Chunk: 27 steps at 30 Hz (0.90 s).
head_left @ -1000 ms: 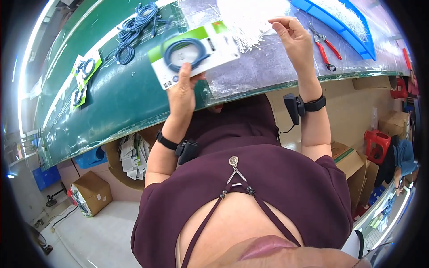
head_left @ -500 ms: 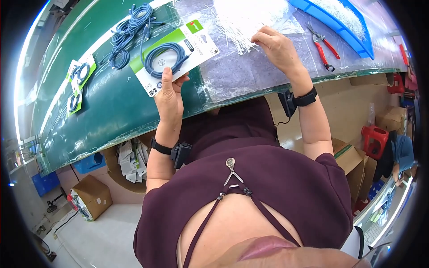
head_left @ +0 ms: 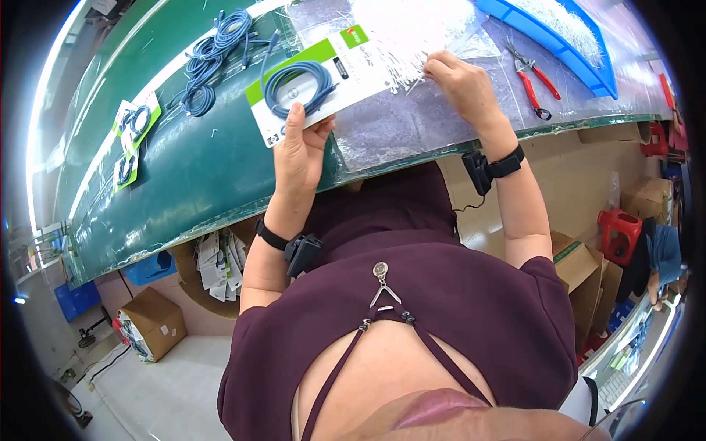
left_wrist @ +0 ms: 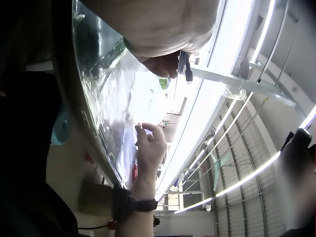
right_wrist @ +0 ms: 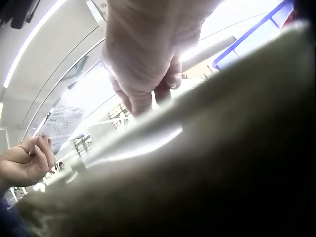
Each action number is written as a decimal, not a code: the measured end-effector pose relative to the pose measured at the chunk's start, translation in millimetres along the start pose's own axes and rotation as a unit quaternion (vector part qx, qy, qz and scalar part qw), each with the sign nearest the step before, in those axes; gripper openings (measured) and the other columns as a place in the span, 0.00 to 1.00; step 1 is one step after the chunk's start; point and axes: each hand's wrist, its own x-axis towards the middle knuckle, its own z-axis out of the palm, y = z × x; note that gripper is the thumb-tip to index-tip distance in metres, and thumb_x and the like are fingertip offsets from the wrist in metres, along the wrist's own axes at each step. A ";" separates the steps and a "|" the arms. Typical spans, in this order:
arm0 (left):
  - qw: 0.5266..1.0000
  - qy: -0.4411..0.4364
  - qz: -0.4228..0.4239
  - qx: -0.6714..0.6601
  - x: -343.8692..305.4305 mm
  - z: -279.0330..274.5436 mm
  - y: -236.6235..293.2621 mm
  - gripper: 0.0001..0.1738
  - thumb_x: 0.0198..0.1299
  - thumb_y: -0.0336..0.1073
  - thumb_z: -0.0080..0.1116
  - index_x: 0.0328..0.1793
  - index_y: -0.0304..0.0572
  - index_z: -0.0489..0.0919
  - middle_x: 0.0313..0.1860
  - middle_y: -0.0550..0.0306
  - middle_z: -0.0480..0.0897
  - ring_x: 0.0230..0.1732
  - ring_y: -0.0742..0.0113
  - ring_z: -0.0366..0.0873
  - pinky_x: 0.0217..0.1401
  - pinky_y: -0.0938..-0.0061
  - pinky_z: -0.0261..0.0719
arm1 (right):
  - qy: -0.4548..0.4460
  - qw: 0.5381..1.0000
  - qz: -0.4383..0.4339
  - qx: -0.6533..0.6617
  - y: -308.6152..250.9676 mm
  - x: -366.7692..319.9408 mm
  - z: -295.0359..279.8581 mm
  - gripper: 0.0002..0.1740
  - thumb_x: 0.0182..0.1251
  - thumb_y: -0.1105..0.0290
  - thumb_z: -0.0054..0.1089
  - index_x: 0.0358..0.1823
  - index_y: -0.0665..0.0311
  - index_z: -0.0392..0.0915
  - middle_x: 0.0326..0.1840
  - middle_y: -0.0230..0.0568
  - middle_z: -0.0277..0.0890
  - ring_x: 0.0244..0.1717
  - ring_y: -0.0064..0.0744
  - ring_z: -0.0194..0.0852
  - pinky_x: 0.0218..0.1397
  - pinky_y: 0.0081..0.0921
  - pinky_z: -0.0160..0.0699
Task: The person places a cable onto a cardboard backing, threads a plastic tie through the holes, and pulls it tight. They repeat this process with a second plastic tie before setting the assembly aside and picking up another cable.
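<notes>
My left hand [head_left: 300, 158] holds a white and green retail card [head_left: 360, 84] by its lower left corner, thumb on the front. A coil of blue cable [head_left: 323, 79] lies against the card, one plug end sticking up past its top edge. My right hand [head_left: 467, 90] is at the near edge of a heap of thin white plastic strips [head_left: 404, 66], fingertips bent together. I cannot tell whether a strip is between them. In the left wrist view the right hand [left_wrist: 150, 148] shows thumb and forefinger close together. The right wrist view shows the card's printed back [right_wrist: 66, 121].
Red-handled cutters [head_left: 531, 87] lie right of my right hand. Behind them stands a blue tray [head_left: 562, 50] of white strips. Bundled blue cables [head_left: 220, 44] and carded cables [head_left: 136, 121] lie on the green table [head_left: 198, 162] to the left. Cardboard boxes [head_left: 152, 321] stand below.
My right hand has come down and toward me to the front of the strip heap. The left hand with the card swung left, then back right.
</notes>
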 end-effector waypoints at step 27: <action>0.974 -0.078 -0.111 -0.183 16.8 51.3 -5.5 0.22 0.61 0.47 0.63 0.58 0.53 0.72 0.55 0.61 0.77 0.57 0.67 0.67 0.62 0.63 0.63 | 0.086 0.934 0.130 0.322 -84.2 12.3 -2.5 0.04 0.56 0.79 0.66 0.32 0.65 0.80 0.24 0.29 0.70 0.20 0.16 0.58 0.23 0.16 0.57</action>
